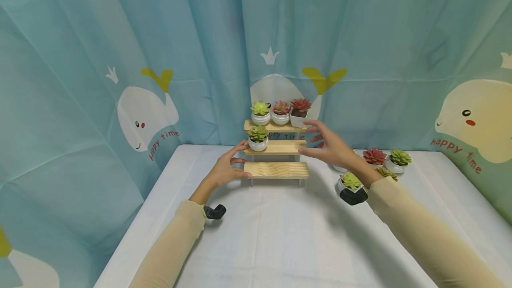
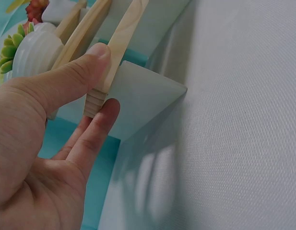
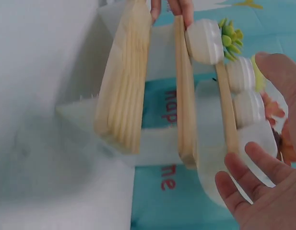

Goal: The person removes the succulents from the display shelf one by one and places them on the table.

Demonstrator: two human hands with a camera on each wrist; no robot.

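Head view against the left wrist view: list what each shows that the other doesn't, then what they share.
Only the head view: the right hand, open near the stand, and the group of plants on the table at the right.
Only the left wrist view: the broad side of a white leg and the cut end of the bottom shelf.
Both: the left hand gripping that shelf, the stand, the white table and the potted plant on the middle shelf.
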